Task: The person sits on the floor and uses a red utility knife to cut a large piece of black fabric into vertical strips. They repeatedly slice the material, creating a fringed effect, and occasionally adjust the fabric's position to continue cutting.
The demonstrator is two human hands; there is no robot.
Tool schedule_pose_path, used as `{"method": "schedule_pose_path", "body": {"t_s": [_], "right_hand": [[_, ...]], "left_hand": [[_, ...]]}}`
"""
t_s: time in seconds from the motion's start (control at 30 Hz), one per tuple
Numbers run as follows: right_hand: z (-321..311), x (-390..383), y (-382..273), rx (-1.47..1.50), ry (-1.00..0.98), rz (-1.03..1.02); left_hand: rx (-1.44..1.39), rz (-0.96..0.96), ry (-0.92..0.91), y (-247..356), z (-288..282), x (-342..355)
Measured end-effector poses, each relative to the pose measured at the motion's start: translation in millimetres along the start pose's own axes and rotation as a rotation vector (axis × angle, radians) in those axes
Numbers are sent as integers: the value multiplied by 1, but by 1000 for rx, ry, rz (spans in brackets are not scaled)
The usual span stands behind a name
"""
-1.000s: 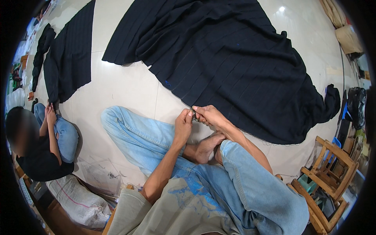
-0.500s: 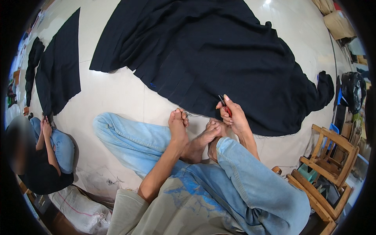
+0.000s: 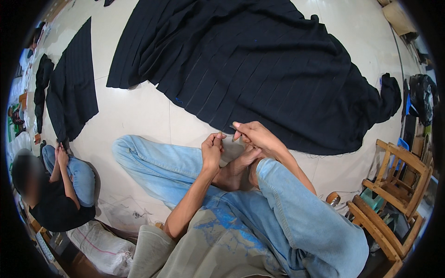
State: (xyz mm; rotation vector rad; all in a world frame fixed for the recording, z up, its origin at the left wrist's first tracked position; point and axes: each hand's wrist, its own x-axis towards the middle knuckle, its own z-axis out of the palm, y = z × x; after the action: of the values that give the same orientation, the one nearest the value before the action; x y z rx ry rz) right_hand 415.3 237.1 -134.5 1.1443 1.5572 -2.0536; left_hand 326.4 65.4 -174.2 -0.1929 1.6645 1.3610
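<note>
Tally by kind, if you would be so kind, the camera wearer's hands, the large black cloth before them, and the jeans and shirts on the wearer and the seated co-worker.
Hands: 2 (left hand, right hand)
Large black cloth: 1
Pairs of jeans: 2 (wearer's jeans, co-worker's jeans)
Shirts: 2 (grey shirt, black shirt)
Total: 7

Looks bright and fairly even, with a pale sheen across the glossy cream tiled floor point(image 3: 139, 111). Drops to near-black on the broad pleated black cloth point(image 3: 241, 69) at upper centre, yet leaves creases readable. Shows a soft shadow beside the seated person in a black top point(image 3: 60, 208) at lower left, and a smooth blur over that head. Bends toward the rim, curving the brown wooden frames point(image 3: 388, 197) at lower right, and falls to black in the corners.
</note>
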Motion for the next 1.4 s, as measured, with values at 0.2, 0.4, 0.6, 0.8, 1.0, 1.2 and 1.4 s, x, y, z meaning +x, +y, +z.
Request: {"method": "schedule_pose_path", "body": {"t_s": [0.2, 0.4, 0.6, 0.8, 1.0, 1.2, 1.4], "right_hand": [[16, 36, 4, -311, -52, 92], [22, 34, 0, -336, -88, 110], [22, 31, 0, -290, -89, 132], [25, 37, 4, -234, -64, 108], [25, 41, 6, -228, -53, 145], [-6, -2, -8, 332, 133, -81], [-74, -33, 43, 31, 684, -257]], "left_hand": [[-11, 117, -28, -12, -1, -3], [23, 148, -15, -13, -2, -7], [33, 174, -3, -17, -2, -4], [-7, 177, -26, -19, -3, -2], [62, 157, -51, -16, -5, -4], [-8, 348, 27, -15, 5, -1], [-341, 133, -37, 12, 24, -5]]}}
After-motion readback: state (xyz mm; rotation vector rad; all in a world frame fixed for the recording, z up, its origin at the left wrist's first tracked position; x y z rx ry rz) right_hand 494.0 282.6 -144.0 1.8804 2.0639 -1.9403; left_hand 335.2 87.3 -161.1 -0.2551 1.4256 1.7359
